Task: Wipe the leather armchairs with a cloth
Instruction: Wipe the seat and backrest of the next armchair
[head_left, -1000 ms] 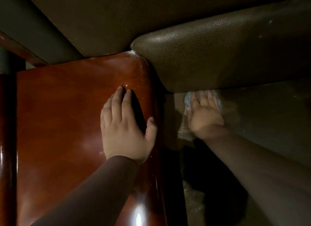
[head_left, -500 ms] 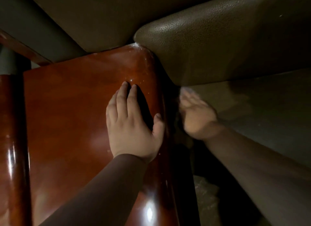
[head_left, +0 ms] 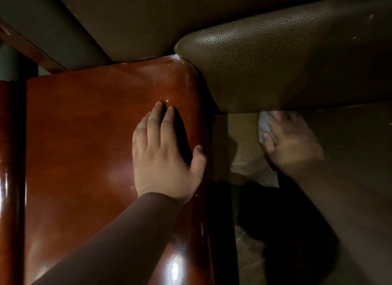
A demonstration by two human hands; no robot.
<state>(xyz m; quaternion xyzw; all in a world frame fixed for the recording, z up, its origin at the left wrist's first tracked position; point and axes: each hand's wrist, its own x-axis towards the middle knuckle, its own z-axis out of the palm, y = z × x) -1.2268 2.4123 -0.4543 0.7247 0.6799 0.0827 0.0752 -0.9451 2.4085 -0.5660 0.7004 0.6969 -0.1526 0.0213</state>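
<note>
Glossy, polished red-brown wood armrest (head_left: 95, 146) — beside it pebbled, faintly shiny brown leather cushion (head_left: 275, 62) — and pale cloth (head_left: 263, 125).

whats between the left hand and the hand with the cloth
In the head view, the wooden panel's rounded edge and a dark gap separate the left hand from the right hand pressing the cloth.

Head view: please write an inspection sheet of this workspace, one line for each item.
Surface: glossy wooden panel, pale specks near its far corner.
Job's things: cloth on the leather seat, below the leather cushion.
Clutter: nothing seen.
Grippers: left hand rests flat on the panel; right hand, blurred, presses the cloth.
Cables: nothing seen.
Surroundings: dim; wooden post at the left edge.
</note>
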